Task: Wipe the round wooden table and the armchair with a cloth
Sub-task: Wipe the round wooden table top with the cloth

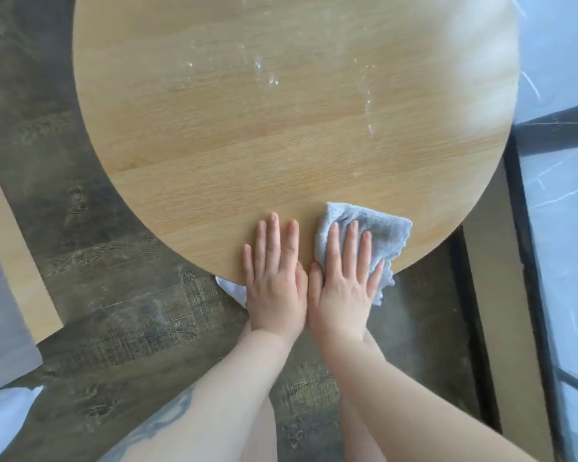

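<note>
The round wooden table (281,128) fills the upper middle of the head view, with pale smears and specks on its far half. A light grey-blue cloth (381,228) lies on the table's near edge, its lower corner hanging over the rim. My right hand (344,278) presses flat on the cloth with straight, spread fingers. My left hand (274,275) rests flat on the bare wood just left of it, the two thumbs side by side. The armchair is not clearly in view.
Dark wood-pattern floor (97,295) surrounds the table. A pale wooden and grey piece of furniture (10,261) stands at the left edge. A dark frame with marbled grey panels (561,195) runs down the right side. Something white (231,288) shows under the table's rim.
</note>
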Demonstrator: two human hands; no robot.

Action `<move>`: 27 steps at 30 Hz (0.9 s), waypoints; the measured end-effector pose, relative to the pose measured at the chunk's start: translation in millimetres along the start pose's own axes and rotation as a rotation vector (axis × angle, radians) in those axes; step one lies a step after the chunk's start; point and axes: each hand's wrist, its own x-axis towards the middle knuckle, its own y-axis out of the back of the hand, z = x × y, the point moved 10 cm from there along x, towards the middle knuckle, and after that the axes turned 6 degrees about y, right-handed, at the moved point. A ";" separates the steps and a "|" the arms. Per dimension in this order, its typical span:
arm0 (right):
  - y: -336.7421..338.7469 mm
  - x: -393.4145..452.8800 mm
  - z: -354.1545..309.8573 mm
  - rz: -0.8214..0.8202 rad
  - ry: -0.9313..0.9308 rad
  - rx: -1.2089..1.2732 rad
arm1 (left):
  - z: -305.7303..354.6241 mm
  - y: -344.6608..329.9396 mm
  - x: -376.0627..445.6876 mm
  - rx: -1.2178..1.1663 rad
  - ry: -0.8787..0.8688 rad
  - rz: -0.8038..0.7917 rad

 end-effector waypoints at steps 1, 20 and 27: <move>-4.1 -8.5 -10.8 -0.023 0.137 -0.007 | 5.6 -0.7 0.1 -0.001 -0.012 0.004; 49.1 85.4 117.1 0.004 -0.023 -0.013 | 46.7 -20.6 5.4 -0.014 0.163 0.100; 53.8 109.9 125.3 -0.136 0.654 -0.164 | 67.1 -31.8 6.9 -0.168 0.558 0.184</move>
